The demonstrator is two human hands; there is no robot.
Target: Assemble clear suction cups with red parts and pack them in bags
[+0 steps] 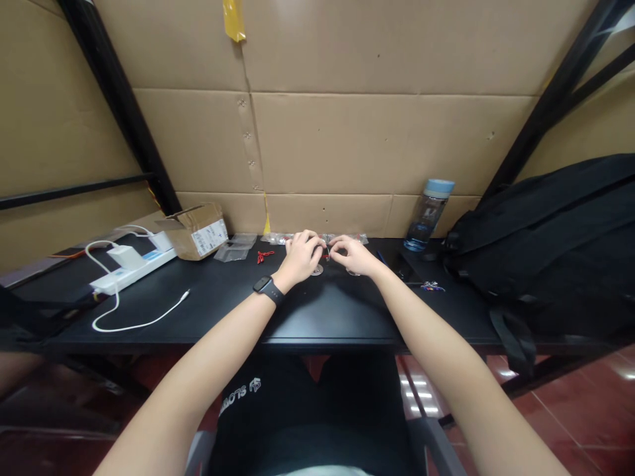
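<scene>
Got a thin curved piece (328, 252) between my left hand (301, 255) and right hand (352, 254), over the black table (327, 320). Fingers on both curl in narrow; honestly can't tell which grips it. Small round disc (318, 270) by my left fingers, red wires (264, 256) further left, then a cardboard box (184, 239).

The single view is worn at head height, above the seated person's lap (362, 410). It faces forward, tilted down over the counter (208, 304) towards the cardboard wall (322, 142). Coverage is wide. Forearms (218, 354) enter large and near from below; the left fingers (318, 248) and right fingers (338, 243) appear smaller, farther off, around mid-frame.
</scene>
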